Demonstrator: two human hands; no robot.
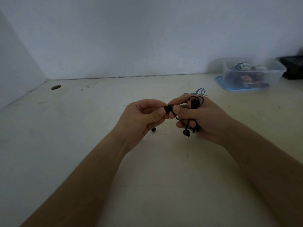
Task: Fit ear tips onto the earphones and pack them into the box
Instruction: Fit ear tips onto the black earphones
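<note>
Both hands meet above the middle of the pale table (82,145). My right hand (201,118) grips a bundle of black wired earphones (195,102); its thumb and forefinger pinch one earbud. My left hand (142,117) pinches a black ear tip (168,108) against that earbud. The second earbud (186,132) dangles bare below my right hand. A small black ear tip (153,129) lies on the table under my left hand. A clear plastic box (252,72) holding coiled earphones stands at the back right on a blue lid (221,81).
A coil of blue cable (200,91) lies on the table just behind my right hand. A dark object (293,66) sits at the far right edge beside the box. White walls close the back and left. A round hole (56,87) marks the table's back left.
</note>
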